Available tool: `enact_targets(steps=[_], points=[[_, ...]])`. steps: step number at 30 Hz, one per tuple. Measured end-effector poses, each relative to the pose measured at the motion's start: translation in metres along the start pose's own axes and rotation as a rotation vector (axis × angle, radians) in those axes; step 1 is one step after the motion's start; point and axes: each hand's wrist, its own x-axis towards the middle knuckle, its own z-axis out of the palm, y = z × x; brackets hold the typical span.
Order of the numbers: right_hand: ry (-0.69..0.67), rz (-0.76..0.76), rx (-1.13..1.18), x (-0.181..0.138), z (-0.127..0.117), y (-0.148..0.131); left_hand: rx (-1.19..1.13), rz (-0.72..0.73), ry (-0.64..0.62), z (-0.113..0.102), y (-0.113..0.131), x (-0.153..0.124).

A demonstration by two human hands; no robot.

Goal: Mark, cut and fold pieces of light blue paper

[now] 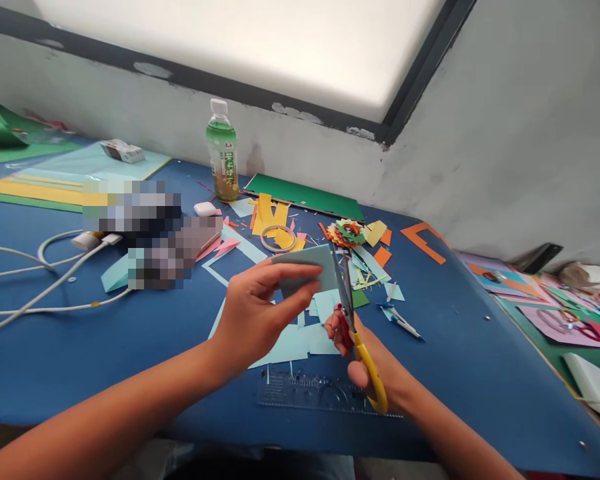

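Note:
Between the thumb and fingers of my left hand (260,303) is a light blue piece of paper (300,260), held up above the table. My right hand (363,363) grips scissors (367,370) with one yellow and one red handle. Their blades point up and away, right beside the paper's right edge; I cannot tell whether they touch it. Under my hands lie light blue paper pieces (280,347). A clear ruler (305,392) with cut-out shapes rests nearer to me, partly behind the scissors' yellow handle.
A green-labelled bottle (223,157) stands near the wall. Beyond my hands are a tape ring (278,239), yellow scraps (265,215) and a folded paper ornament (349,233). A compass-like tool (403,321) lies right. White cables (55,287) cross the left side. A lower surface with papers (545,320) is far right.

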Motion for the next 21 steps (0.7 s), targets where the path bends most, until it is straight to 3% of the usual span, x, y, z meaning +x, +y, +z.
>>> enact_targets(steps=[7, 17, 21], points=[[-0.052, 0.046, -0.238, -0.006, -0.001, -0.007, 0.032, 0.014, 0.038, 0.002, 0.003, 0.002], [-0.099, 0.117, -0.283, -0.008, 0.001, -0.017, 0.016, 0.1, 0.138, 0.005, 0.0, 0.0], [-0.096, 0.101, -0.251, -0.007, 0.002, -0.015, 0.036, 0.131, 0.101, 0.006, -0.001, -0.001]])
